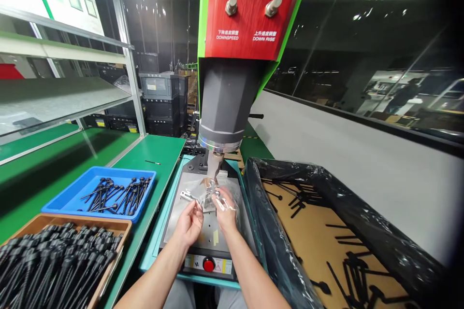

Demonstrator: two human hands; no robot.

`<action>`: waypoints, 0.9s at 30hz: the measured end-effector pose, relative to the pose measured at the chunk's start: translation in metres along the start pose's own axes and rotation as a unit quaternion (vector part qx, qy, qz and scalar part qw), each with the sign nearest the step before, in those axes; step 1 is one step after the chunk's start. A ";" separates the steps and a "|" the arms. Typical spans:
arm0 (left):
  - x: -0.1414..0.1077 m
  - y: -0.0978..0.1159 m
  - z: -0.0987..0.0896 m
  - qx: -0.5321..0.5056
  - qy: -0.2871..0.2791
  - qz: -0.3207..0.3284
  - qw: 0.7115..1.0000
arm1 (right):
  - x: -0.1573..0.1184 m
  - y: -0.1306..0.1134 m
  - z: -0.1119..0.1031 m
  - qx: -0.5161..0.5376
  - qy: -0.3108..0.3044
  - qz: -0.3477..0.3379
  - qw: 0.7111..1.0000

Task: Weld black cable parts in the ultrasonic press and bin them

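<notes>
A crumpled clear plastic bag [234, 196] lies over the metal base plate, between and around my hands. My left hand [190, 223] pinches its near edge, fingertips together. My right hand [225, 210] is closed on the plastic beside the small metal fixture [209, 198]; its fingertips are partly hidden by the shiny film. A small silvery metal piece [186, 196] shows just beyond my left fingertips; I cannot tell whether it is inside the bag. The metal horn [214, 165] of the press points down just above the fixture.
The red-fronted press head [250, 14] hangs overhead. A red button [208, 264] is at the base front. At left, a blue tray [68, 198] and a brown bin [125, 226] hold black long-stemmed parts. A plastic-lined box [282, 231] with similar parts stands right.
</notes>
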State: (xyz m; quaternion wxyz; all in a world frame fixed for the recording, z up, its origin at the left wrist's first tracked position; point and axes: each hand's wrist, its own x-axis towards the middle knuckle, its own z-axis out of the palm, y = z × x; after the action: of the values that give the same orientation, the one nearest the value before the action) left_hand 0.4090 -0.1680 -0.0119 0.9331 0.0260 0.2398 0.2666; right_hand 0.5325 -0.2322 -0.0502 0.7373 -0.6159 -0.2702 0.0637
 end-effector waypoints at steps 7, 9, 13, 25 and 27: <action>-0.004 -0.005 0.002 0.033 -0.052 0.000 0.998 | 0.026 0.007 0.018 0.051 0.016 0.017 0.998; -0.002 -0.007 0.000 0.043 -0.063 0.008 0.997 | 0.036 0.009 0.023 0.051 0.010 0.018 0.998; 0.003 -0.008 -0.004 0.062 -0.087 0.005 0.994 | 0.048 0.015 0.030 0.052 -0.011 0.035 0.998; 0.009 -0.004 -0.012 0.076 -0.087 0.014 0.993 | 0.060 0.020 0.020 0.061 -0.067 0.077 0.993; 0.010 -0.005 -0.013 0.080 -0.086 0.013 0.993 | 0.062 0.021 0.021 0.058 -0.058 0.081 0.993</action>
State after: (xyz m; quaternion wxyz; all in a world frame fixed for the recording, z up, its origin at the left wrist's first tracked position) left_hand 0.4133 -0.1680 -0.0284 0.9416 0.1260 0.1791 0.2557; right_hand 0.5793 -0.1824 -0.0480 0.7468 -0.5876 -0.2576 0.1749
